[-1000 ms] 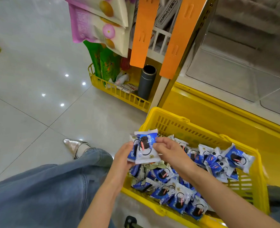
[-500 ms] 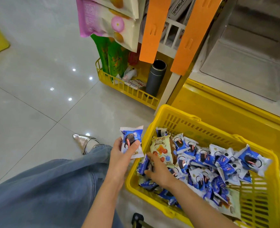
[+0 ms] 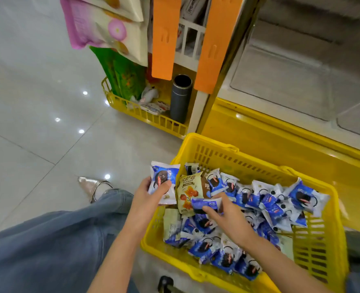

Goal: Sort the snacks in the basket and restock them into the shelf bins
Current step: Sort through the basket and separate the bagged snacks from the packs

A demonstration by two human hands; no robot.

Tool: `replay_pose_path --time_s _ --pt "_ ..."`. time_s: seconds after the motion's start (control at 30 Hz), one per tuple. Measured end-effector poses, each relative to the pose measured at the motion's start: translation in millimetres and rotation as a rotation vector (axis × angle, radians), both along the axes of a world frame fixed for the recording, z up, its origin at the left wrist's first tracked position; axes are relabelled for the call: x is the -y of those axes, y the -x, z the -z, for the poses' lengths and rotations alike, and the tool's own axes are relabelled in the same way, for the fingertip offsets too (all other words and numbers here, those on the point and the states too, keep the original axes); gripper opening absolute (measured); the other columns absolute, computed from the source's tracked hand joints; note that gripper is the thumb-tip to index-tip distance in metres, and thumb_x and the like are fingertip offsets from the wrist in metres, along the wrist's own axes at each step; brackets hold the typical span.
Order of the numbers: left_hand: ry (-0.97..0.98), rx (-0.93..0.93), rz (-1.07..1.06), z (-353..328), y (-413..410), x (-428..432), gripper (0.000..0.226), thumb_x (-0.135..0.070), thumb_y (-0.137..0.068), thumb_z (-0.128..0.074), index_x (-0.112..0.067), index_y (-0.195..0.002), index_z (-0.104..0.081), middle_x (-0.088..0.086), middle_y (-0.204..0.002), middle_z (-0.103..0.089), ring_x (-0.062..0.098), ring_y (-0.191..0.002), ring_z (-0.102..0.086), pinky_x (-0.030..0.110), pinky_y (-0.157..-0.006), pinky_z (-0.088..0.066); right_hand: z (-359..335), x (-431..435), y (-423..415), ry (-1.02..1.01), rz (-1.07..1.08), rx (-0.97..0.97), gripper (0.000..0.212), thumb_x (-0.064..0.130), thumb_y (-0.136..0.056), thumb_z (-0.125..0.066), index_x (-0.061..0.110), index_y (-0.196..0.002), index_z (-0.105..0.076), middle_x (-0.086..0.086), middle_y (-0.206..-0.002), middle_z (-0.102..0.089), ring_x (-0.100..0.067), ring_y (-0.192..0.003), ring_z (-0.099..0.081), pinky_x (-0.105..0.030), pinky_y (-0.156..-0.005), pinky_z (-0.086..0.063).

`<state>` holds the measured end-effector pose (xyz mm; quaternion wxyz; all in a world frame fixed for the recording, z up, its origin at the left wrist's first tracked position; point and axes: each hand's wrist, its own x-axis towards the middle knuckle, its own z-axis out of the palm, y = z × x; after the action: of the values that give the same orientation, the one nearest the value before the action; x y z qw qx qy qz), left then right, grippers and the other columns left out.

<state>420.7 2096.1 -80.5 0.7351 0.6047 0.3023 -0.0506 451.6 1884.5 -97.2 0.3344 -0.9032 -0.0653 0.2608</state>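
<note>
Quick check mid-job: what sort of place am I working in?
Probably a shop aisle: hanging snack bags on an orange-trimmed display rack, a yellow shopping basket full of wrapped snacks, and a glossy tiled floor.

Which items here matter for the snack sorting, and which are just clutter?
Job:
yellow basket
loose blue packets
beige packet
blue stack, held by left hand
blue packet, pinched by right hand
shelf bins

Lying about:
grey flask
pink bags
green bags
orange strips
</note>
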Motion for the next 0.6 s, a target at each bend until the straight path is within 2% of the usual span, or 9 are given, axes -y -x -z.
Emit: replay_pose_path --time_s 0.07,0.1,0.2,0.3,0.37,0.43,0.47,0.53,0.6 --pt "-0.117 0.015 0.118 -2.7 -10.5 22.6 0.014 -0.031 -0.083 -0.066 -0.035 -0.089 -0.053 -0.015 -0.091 -0.064 -0.016 -0.07 -0.06 0.003 -0.056 -0.045 -19.7 38.5 -11.5 0.009 0.149 0.112 0.02 0.041 -0.09 -0.054 0.025 -0.099 -0.046 -0.007 -0.072 -0.062 -0.014 -0.061 -0.058 -0.024 -0.053 -0.044" --pt "-0.153 0.015 0.164 -4.4 -17.6 37.7 0.017 -0.031 -0.084 -0.065 -0.036 -0.087 -0.05 -0.022 -0.088 -0.057 -0.023 -0.064 -0.054 0.0 -0.049 -0.04 -28.7 59.2 -17.5 0.023 0.234 0.171 0.02 0.041 -0.089 -0.055 0.022 -0.092 -0.048 -0.008 -0.069 -0.06 -0.017 -0.06 -0.058 -0.025 -0.051 -0.043" --pt "-0.177 -0.007 0.349 -7.1 -41.7 93.0 0.026 -0.037 -0.084 -0.064 -0.035 -0.098 -0.042 -0.026 -0.089 -0.045 -0.014 -0.071 -0.053 0.008 -0.052 -0.039 -46.7 121.7 -36.2 0.07 0.448 0.347 0.031 0.035 -0.09 -0.057 0.006 -0.082 -0.051 -0.009 -0.062 -0.057 -0.022 -0.054 -0.054 -0.028 -0.044 -0.036" --pt "-0.168 -0.004 0.563 -5.4 -70.8 156.9 0.033 -0.042 -0.084 -0.063 -0.028 -0.107 -0.043 -0.014 -0.099 -0.049 -0.008 -0.078 -0.044 0.01 -0.059 -0.033 -53.1 164.0 -45.9 0.111 0.562 0.525 0.02 0.026 -0.092 -0.056 0.013 -0.108 -0.055 -0.006 -0.081 -0.059 -0.023 -0.069 -0.059 -0.03 -0.056 -0.042" --pt "-0.183 -0.019 0.672 -5.8 -87.1 199.9 0.042 -0.042 -0.085 -0.062 -0.019 -0.113 -0.041 -0.01 -0.098 -0.048 -0.004 -0.076 -0.044 0.013 -0.058 -0.035 -49.0 179.3 -47.1 0.245 0.481 0.612 0.03 0.016 -0.092 -0.056 0.009 -0.122 -0.055 -0.01 -0.103 -0.058 -0.029 -0.09 -0.058 -0.032 -0.07 -0.043" --pt "-0.244 -0.018 0.755 -3.1 -97.7 235.2 0.043 -0.041 -0.087 -0.06 -0.016 -0.115 -0.038 -0.01 -0.098 -0.047 0.004 -0.08 -0.048 0.021 -0.06 -0.038 -39.3 186.6 -42.4 0.383 0.269 0.491 0.044 0.017 -0.094 -0.053 0.009 -0.136 -0.044 -0.011 -0.135 -0.046 -0.03 -0.122 -0.046 -0.037 -0.094 -0.04" --pt "-0.306 -0.015 0.799 0.1 -100.7 248.5 0.047 -0.04 -0.089 -0.058 -0.014 -0.121 -0.038 -0.005 -0.105 -0.048 0.011 -0.089 -0.051 0.024 -0.066 -0.039 -32.3 189.6 -38.1 0.463 0.144 0.402 0.052 0.021 -0.095 -0.05 0.011 -0.143 -0.033 -0.009 -0.147 -0.033 -0.027 -0.133 -0.033 -0.034 -0.106 -0.031" --pt "-0.505 0.004 0.873 9.6 -104.6 263.7 0.054 -0.039 -0.091 -0.054 -0.008 -0.13 -0.035 0.008 -0.126 -0.046 0.025 -0.111 -0.049 0.032 -0.083 -0.041 -21.2 195.7 -30.6 0.587 -0.024 0.305 0.062 0.024 -0.097 -0.045 0.016 -0.15 -0.013 -0.002 -0.156 -0.01 -0.022 -0.143 -0.013 -0.03 -0.115 -0.015" --pt "-0.653 0.026 0.896 18.2 -107.9 267.1 0.056 -0.042 -0.092 -0.05 -0.008 -0.134 -0.034 0.013 -0.135 -0.039 0.029 -0.123 -0.041 0.037 -0.095 -0.037 -19.9 199.3 -28.0 0.578 -0.031 0.298 0.063 0.02 -0.096 -0.044 0.019 -0.15 -0.011 0.0 -0.157 -0.004 -0.021 -0.144 -0.008 -0.031 -0.116 -0.013"
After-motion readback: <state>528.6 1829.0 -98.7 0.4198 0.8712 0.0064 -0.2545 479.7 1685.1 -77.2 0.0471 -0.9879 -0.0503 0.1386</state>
